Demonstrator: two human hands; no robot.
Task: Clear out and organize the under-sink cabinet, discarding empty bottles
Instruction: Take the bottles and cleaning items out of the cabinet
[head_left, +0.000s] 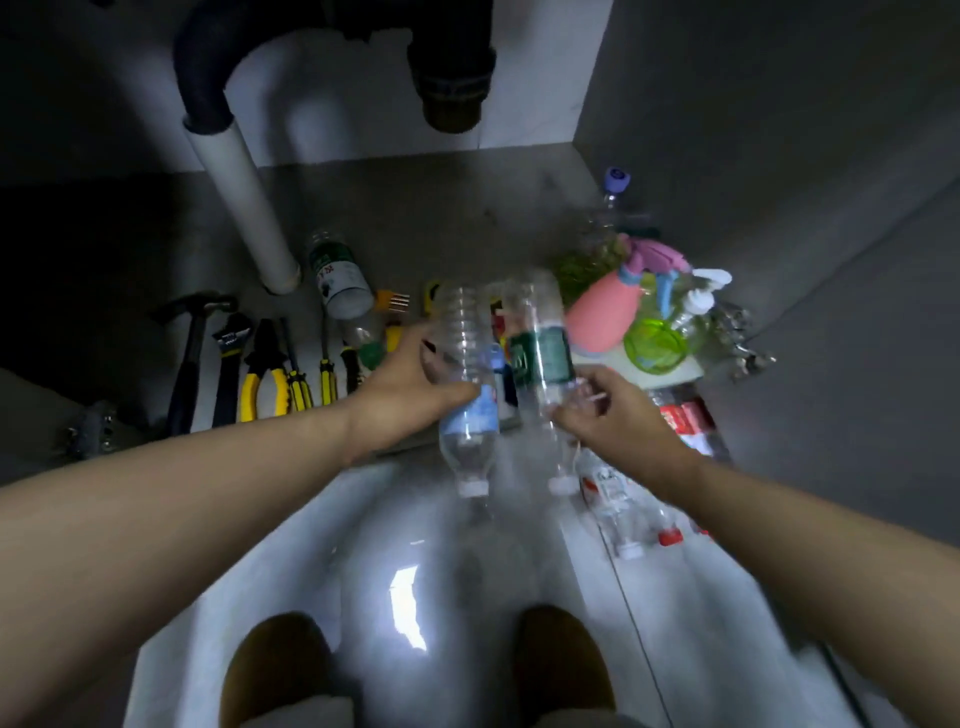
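Observation:
My left hand (410, 389) grips a clear plastic bottle with a blue label (467, 384), held cap-down over the cabinet's front edge. Right beside it, my right hand (608, 410) holds a clear bottle with a green label (540, 353), also cap-down. Both bottles look empty and have white caps. Another green-labelled bottle (337, 275) lies on the cabinet floor near the white drain pipe (244, 197). Several more clear bottles with red labels and caps (634, 504) lie on the white floor at the right.
A hammer (189, 348), wrench (228, 364), yellow pliers (262, 374) and screwdrivers (311, 374) lie in a row on the cabinet floor at left. A pink spray bottle (608, 312), green container (654, 343) and a tall bottle (610, 208) crowd the right corner. My shoes (280, 665) stand below.

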